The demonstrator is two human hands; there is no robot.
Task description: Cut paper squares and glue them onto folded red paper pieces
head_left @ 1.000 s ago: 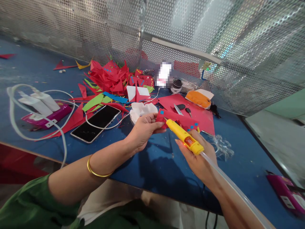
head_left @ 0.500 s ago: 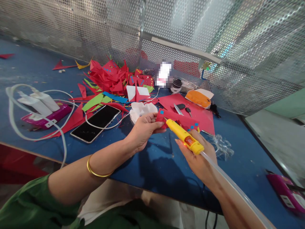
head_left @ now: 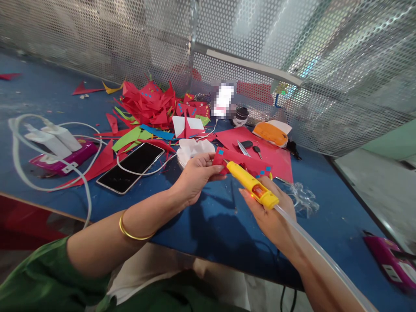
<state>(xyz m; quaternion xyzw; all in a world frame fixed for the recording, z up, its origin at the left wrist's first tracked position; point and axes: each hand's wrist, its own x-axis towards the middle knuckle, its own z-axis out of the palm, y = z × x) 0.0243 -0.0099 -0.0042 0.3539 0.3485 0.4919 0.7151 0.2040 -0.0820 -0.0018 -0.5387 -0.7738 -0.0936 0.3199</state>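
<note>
My left hand pinches the left end of a red paper piece that carries small blue squares. In my right hand is a yellow glue gun, with a long clear glue stick running out of its back. The gun's metal tip is at the paper, close to my left fingertips; whether it touches cannot be made out. Just behind my left hand sits a bowl with a white crumpled lining. A large red sheet lies behind the held piece, with scissors and a key on it.
A black phone and a magenta power strip with white chargers lie at left. Behind are heaped red scraps. Clear plastic is right of my right hand, and another magenta strip at far right. Perforated metal backs the table.
</note>
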